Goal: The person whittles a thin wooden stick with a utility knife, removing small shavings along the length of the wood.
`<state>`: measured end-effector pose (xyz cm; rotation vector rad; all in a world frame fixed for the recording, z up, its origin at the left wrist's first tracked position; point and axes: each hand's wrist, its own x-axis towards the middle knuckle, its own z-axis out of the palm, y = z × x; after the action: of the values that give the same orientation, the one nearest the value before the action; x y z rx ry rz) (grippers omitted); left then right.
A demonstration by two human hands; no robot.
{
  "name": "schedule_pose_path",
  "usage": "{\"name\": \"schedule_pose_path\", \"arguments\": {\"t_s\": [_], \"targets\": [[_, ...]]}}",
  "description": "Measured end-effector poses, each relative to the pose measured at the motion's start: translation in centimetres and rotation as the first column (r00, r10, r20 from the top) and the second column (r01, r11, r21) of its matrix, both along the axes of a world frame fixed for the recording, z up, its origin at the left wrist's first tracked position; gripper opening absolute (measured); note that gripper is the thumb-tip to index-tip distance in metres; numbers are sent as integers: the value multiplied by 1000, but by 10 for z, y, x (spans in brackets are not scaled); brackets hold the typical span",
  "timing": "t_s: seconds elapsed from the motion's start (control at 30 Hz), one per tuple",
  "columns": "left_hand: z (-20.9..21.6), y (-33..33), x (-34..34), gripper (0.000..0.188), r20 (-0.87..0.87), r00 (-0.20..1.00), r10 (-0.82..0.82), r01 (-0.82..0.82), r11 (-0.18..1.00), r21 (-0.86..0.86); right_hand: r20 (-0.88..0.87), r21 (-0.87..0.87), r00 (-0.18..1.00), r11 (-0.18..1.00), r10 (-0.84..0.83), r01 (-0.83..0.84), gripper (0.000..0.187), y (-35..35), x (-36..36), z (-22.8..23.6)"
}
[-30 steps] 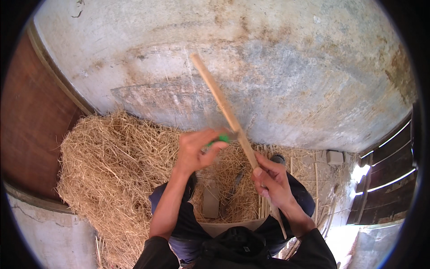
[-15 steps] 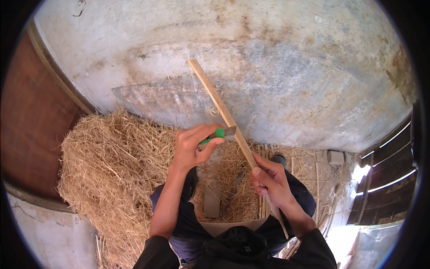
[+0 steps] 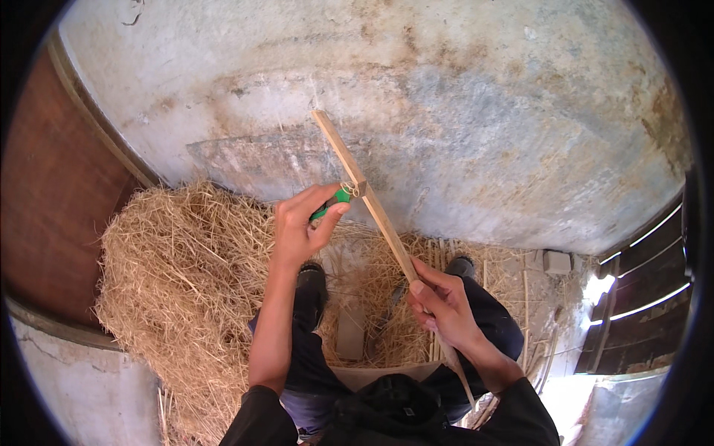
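Long pale wooden slat: smooth, matt, planed faces, light curled shaving where the tool meets it. Small green-handled tool: handle looks like glossy plastic, blade material not readable. Heap of dry yellow straw: coarse, fibrous, matt. Grey concrete floor: rough, stained, patchy, dull. Dark trousers: matt cloth.

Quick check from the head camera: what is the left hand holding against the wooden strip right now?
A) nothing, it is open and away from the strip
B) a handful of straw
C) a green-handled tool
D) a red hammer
C: the left hand grips a green-handled tool whose tip meets the wooden strip, while the right hand holds the strip lower down.
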<state>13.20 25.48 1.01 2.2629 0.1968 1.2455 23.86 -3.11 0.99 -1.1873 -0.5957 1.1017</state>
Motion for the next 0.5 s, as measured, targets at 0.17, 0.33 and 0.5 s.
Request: {"name": "schedule_pose_path", "arguments": {"t_s": [0.17,0.33,0.5], "targets": [[-7,-16,6,26,-19,999,-39,38,999,-20,2,-5,1000,1000,-16,16,56,1,9,-3],[-19,31,5,28,9,990,139,-139,989,-45,-5,-50,1000,998,27,-27,56,-1,1,-3],[-6,36,-4,29,49,968,248,-240,963,-124,20,-54,994,993,105,-104,55,0,0,-8]]}}
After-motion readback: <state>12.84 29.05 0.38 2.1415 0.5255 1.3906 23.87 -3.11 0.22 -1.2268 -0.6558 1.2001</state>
